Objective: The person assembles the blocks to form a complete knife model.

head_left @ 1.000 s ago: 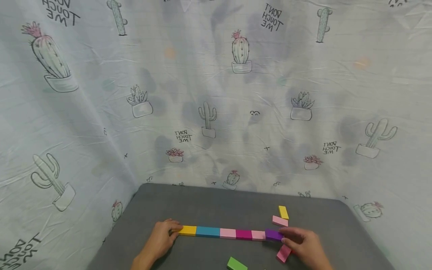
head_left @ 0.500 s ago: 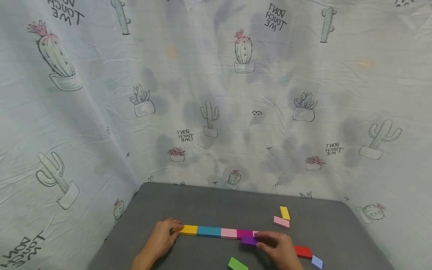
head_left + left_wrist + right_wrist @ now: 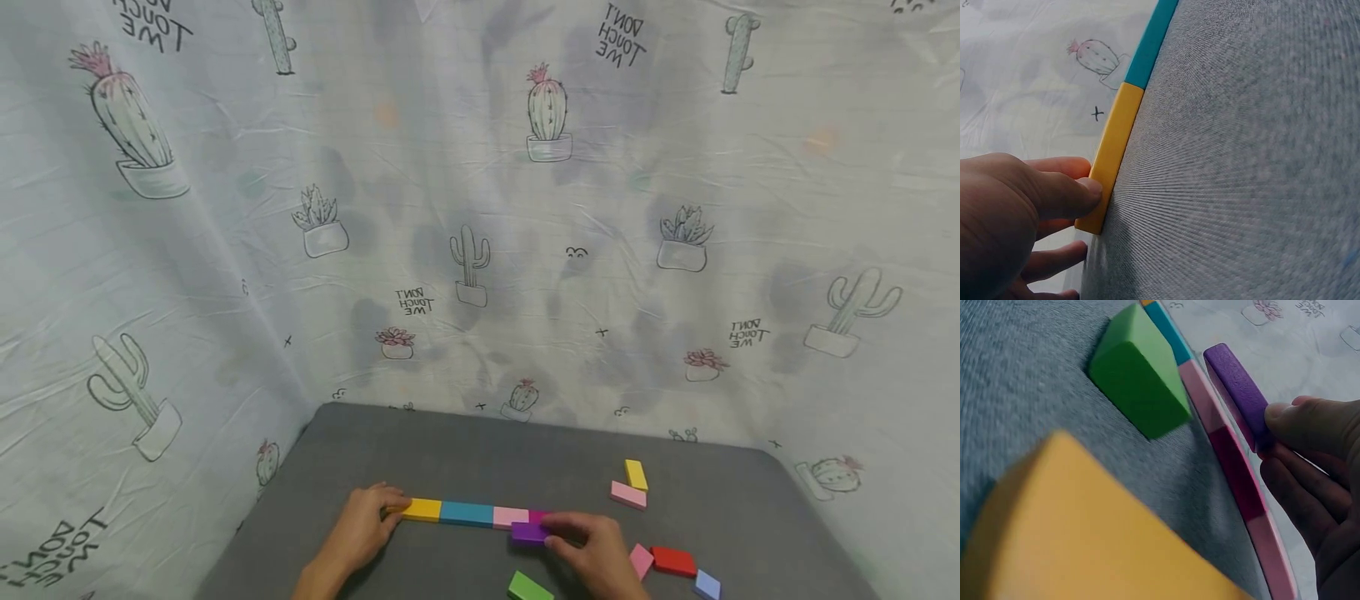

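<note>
My left hand (image 3: 362,527) pinches the outer end of a yellow block (image 3: 423,510), the leftmost in a straight row. Joined end to end after it come a blue block (image 3: 467,513), a light pink block (image 3: 511,517) and a magenta block (image 3: 538,517). A second light pink block (image 3: 1272,556) follows in the right wrist view; my right hand (image 3: 596,554) covers it in the head view. That hand holds a purple block (image 3: 528,534) by one end between thumb and fingers. The purple block (image 3: 1238,387) appears raised off the grey table, beside the row.
A green block (image 3: 530,586) lies nearer me. To the right are a pink block (image 3: 641,560), a red block (image 3: 673,561) and a light blue block (image 3: 707,584). Behind them lie another yellow block (image 3: 636,474) and a pink block (image 3: 627,494). Cactus-print cloth (image 3: 525,333) surrounds the table.
My right hand has carried the purple block leftward from the row's right end to in front of the light pink and magenta blocks. My left hand stays at the yellow block.
</note>
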{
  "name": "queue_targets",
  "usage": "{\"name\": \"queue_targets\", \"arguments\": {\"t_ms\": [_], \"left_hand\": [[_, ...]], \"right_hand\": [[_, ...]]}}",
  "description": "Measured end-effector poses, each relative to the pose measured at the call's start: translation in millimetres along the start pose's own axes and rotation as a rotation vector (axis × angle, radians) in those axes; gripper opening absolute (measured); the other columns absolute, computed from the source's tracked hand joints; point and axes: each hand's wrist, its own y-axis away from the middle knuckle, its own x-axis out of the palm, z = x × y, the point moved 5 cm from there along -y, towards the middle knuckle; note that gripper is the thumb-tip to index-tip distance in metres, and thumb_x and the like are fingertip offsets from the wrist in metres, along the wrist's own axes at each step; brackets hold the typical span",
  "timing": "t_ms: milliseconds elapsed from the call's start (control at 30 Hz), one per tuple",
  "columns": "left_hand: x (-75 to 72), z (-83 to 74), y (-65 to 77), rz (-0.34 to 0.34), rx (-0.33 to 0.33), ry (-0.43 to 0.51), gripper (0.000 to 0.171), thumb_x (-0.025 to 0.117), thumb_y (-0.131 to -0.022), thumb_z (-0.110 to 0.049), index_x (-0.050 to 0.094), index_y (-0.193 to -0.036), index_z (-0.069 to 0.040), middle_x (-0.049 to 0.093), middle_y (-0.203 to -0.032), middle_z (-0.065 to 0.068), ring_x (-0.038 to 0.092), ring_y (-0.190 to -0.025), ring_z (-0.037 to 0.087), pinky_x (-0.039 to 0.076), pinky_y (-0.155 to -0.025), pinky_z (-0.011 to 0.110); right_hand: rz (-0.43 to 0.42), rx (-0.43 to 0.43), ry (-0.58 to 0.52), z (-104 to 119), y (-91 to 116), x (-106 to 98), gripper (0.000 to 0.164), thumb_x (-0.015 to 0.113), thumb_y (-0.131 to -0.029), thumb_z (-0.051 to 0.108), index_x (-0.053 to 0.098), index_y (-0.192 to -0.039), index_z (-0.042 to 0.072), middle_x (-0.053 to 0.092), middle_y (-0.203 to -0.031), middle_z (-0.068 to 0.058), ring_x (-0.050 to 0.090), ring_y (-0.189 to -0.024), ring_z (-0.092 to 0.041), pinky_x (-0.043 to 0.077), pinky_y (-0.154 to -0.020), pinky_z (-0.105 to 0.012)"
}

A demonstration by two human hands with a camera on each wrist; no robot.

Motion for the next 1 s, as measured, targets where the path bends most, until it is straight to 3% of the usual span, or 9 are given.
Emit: {"name": "queue_targets", "arguments": {"t_ms": [633,1000], "left_hand": [[-1.8,-3.5,-0.8,-0.003,0.009,0.004,0.024,0.086,-0.088,0.004,0.088,-0.108,-0.010,0.083,-0.118,0.013,0.070,-0.127,0.052,0.060,-0.107,0.064],[-4.1,-4.2,0.1,0.003,-0.004,0.008,0.025,0.085,-0.087,0.006,0.088,-0.108,-0.008,0.082,-0.118,0.015,0.069,-0.127,0.053,0.059,-0.107,0.066]], "right_hand": [[-0.018,-0.026,0.123,7.5,-7.6,13.4,0.029,0.088,-0.094,0.021,0.085,-0.123,0.021,0.083,-0.119,0.003,0.078,-0.109,-0.017,0.068,-0.097,-0.048],[0.037,-0.079,0.255,18.1,-10.2,18.3,0.031,0.088,-0.095,0.021,0.084,-0.125,0.022,0.083,-0.121,0.004,0.078,-0.110,-0.018,0.067,-0.098,-0.053]]}}
